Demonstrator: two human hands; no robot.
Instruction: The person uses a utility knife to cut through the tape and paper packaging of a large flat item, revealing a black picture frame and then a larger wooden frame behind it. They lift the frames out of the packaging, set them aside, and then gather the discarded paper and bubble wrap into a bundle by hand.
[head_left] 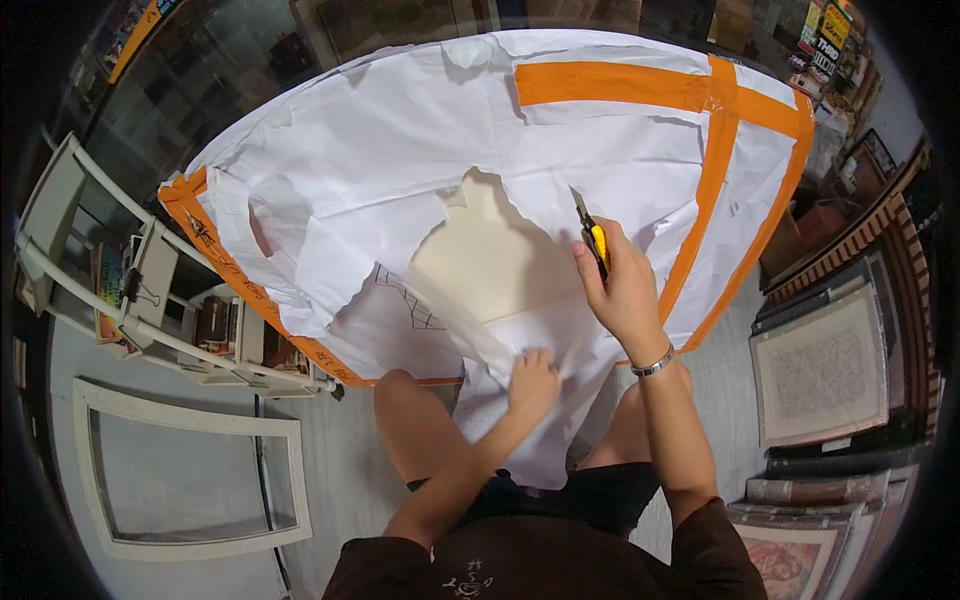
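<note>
In my right hand (pixel 622 285) is a box cutter (pixel 592 238) with a black and yellow handle, its blade out and pointing away from me above the paper. My left hand (pixel 535 385) is closed on a torn flap of white wrapping paper (pixel 590 160), near the front edge of a large flat package. A ragged hole in the paper bares a cream-coloured surface (pixel 490 255). Orange tape (pixel 610 84) runs along the package's edges and crosses at the far right. A loose strip of paper hangs down between my legs.
A white shelf unit (pixel 150 270) with books stands at the left, above a white empty frame (pixel 190 470). Framed pictures (pixel 820 365) lean at the right, with more wrapped pictures (pixel 800 550) below them. A dark glossy surface lies behind the package.
</note>
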